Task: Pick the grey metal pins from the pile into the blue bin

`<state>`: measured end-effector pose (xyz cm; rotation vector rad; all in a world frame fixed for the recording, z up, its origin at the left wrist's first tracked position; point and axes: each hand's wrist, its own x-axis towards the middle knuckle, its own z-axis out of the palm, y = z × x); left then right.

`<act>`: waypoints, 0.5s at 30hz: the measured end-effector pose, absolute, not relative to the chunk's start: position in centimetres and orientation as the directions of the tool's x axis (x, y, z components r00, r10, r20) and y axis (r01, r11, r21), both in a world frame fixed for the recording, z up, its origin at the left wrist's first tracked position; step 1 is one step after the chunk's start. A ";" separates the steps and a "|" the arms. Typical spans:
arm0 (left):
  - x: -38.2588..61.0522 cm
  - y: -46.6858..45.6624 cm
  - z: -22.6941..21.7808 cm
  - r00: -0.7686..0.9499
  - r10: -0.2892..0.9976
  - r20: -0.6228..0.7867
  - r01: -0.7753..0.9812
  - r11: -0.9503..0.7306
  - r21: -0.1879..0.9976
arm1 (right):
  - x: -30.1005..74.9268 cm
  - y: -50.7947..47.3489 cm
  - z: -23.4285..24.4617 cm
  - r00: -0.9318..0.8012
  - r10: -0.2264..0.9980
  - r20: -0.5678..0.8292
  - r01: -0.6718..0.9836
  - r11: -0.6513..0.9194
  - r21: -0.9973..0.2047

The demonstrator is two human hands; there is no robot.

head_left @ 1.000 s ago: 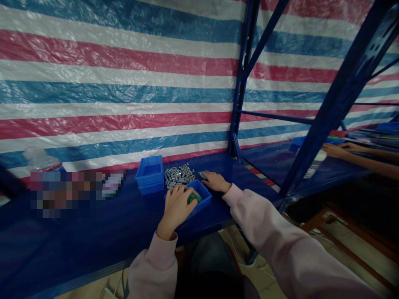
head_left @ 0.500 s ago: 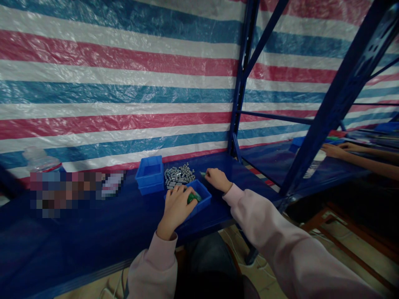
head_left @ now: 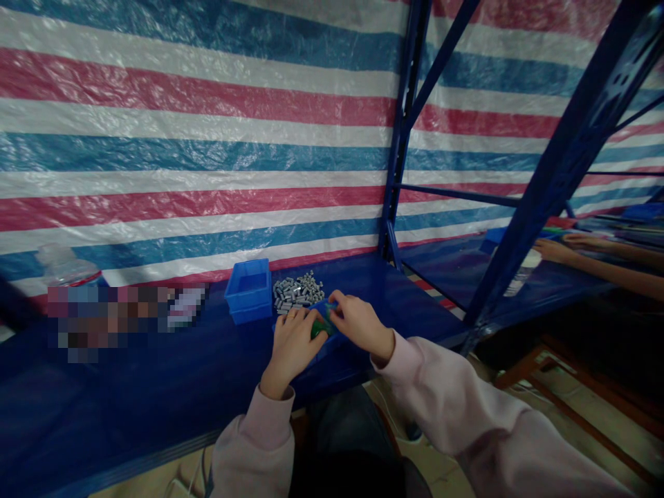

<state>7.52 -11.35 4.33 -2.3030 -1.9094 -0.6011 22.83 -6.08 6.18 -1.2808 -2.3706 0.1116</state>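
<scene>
My left hand (head_left: 293, 344) is closed round a green object (head_left: 320, 327), whose exact kind I cannot make out. It holds this at a small blue bin (head_left: 328, 348) near the table's front edge, most of the bin being covered by the hands. Over the bin's right side is my right hand (head_left: 362, 324), thumb and fingers pinched together beside the green object. What sits between those fingertips is hidden. Just behind the bin lies a pile of small grey metal cylinders and fittings (head_left: 297, 292).
Left of the metal pile stands another blue bin (head_left: 249, 294). A clear plastic bottle (head_left: 67, 266) is at the far left, beside a blurred-out area. A blue rack post (head_left: 544, 166) rises at the right; beyond it another person's hands (head_left: 557, 250) are at a table.
My right hand has moved left and toward me, from beside the metal pile to over the bin at the green object. My left hand has stayed in place.
</scene>
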 end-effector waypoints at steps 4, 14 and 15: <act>7.6 -11.4 4.4 0.140 0.929 0.343 0.960 -0.212 0.184 | 22.8 -6.3 5.3 -0.633 0.719 0.286 0.741 0.670 -0.046; 7.3 -11.3 3.8 0.135 0.922 0.363 0.949 -0.225 0.220 | 23.9 -8.2 4.3 -0.721 0.622 0.305 0.650 0.760 -0.014; 7.3 -11.3 3.8 0.134 0.920 0.367 0.944 -0.231 0.234 | 24.1 -8.3 4.2 -0.721 0.617 0.315 0.640 0.767 -0.038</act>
